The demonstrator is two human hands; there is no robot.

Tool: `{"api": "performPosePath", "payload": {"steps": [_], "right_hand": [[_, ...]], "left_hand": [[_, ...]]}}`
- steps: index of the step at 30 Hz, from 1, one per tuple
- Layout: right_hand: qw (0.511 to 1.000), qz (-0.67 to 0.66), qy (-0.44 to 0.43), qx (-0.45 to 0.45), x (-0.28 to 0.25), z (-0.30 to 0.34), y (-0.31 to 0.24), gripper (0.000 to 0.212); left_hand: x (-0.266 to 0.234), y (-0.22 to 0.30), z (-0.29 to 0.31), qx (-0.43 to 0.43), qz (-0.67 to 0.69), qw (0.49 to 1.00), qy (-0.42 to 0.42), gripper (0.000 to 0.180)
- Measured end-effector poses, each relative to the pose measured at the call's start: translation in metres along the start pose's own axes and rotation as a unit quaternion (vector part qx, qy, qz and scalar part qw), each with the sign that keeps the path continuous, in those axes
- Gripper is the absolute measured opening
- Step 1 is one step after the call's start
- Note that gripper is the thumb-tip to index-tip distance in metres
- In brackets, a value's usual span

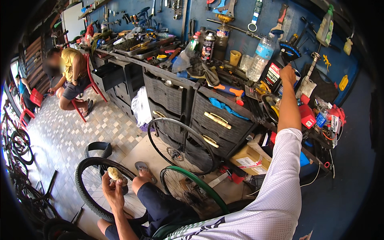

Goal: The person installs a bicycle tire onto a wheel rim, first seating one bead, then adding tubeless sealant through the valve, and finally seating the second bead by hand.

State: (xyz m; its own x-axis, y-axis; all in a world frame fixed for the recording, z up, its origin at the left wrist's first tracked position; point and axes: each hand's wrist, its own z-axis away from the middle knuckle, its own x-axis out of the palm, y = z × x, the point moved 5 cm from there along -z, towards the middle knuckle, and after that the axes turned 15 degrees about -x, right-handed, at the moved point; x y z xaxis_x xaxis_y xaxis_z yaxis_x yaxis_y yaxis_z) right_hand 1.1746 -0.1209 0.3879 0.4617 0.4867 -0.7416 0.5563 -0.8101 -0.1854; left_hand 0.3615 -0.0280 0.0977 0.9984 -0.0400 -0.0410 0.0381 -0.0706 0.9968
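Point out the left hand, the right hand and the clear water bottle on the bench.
left hand (113,188), head view, on the back of the hand holding a small pale round thing.
right hand (287,74), head view, on the knuckles.
water bottle (260,58), head view, on its clear body.

The table (188,82) runs from far left to right, with drawers (218,120) beneath it and a tool wall (240,24) behind. On it stand a spray can (208,47), then a water bottle (261,57) to its right. The right hand (288,74) reaches above the table's right part (just right of the bottle). A bare wheel (182,146) leans against the drawers; near left, the left hand (113,187) is over a tyred wheel (105,188) on the floor. A seated person (72,74) is far left.
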Motion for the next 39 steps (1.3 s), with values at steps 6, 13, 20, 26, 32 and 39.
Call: {"api": "performPosePath", "payload": {"steps": [6, 13, 20, 26, 32, 39], "right_hand": [[0.951, -0.013, 0.18, -0.251, -0.087, -0.004, -0.105, 0.067], [0.668, -0.493, -0.129, -0.542, -0.177, 0.288, -0.347, 0.047], [0.481, -0.559, -0.319, -0.596, -0.106, 0.532, -0.449, 0.068], [0.47, -0.664, -0.326, -0.481, -0.079, 0.621, -0.5, 0.055], [0.497, -0.668, -0.352, -0.428, -0.053, 0.653, -0.531, 0.051], [0.536, -0.641, -0.396, -0.381, 0.034, 0.713, -0.565, 0.05]], "left_hand": [[-0.005, -0.008, -0.004, -0.019, 0.027, 0.999, 0.0, 0.048], [-0.03, 0.006, -0.012, 0.0, -0.03, 0.997, 0.066, 0.05], [-0.052, 0.023, -0.026, -0.013, -0.021, 0.996, 0.082, 0.049], [-0.092, 0.015, -0.045, -0.025, -0.06, 0.992, 0.104, 0.053], [-0.135, -0.006, -0.071, -0.034, -0.102, 0.992, 0.065, 0.072], [-0.29, -0.128, -0.039, -0.165, -0.313, 0.884, 0.305, 0.114]]}}
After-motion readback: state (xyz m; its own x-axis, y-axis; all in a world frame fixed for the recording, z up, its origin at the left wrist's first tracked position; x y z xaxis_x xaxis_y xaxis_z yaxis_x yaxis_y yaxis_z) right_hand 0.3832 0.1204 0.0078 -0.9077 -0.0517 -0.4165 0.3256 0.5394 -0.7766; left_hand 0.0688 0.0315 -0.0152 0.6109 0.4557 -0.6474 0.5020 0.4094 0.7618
